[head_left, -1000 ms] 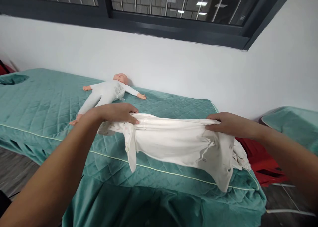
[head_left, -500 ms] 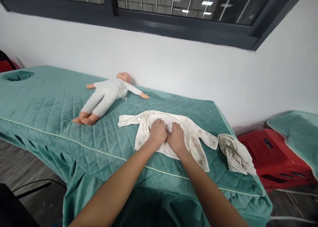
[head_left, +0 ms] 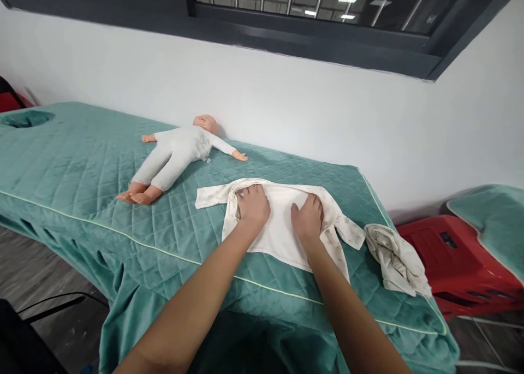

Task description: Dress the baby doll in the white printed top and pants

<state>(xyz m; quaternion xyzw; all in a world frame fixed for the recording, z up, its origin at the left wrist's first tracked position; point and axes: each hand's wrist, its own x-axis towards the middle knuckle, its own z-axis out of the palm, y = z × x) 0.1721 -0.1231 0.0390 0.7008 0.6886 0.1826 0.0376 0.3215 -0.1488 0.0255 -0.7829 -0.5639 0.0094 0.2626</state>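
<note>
Both my hands are on the white garment (head_left: 281,205), which lies spread open on the bed (head_left: 90,161), between the far and near edges and toward the near right corner. Its long axis runs from sleeve to sleeve, roughly along the near edge, the right end slanting a little closer to me. My left hand (head_left: 252,206) presses palm down by the left front panel, nearest the left sleeve (head_left: 210,196); I cannot tell whether its fingers pinch any cloth. My right hand (head_left: 309,217) has its thumb set wide of the fingers, the fingertips reaching up under the right front panel, nearest the right sleeve (head_left: 351,233). Bare lining shows between my hands. The doll (head_left: 180,147) lies on its back toward the far edge, beyond and left of the garment, so my left hand is nearer to it. A crumpled cloth (head_left: 397,262) sits at the right end, just beside the right cuff.
</note>
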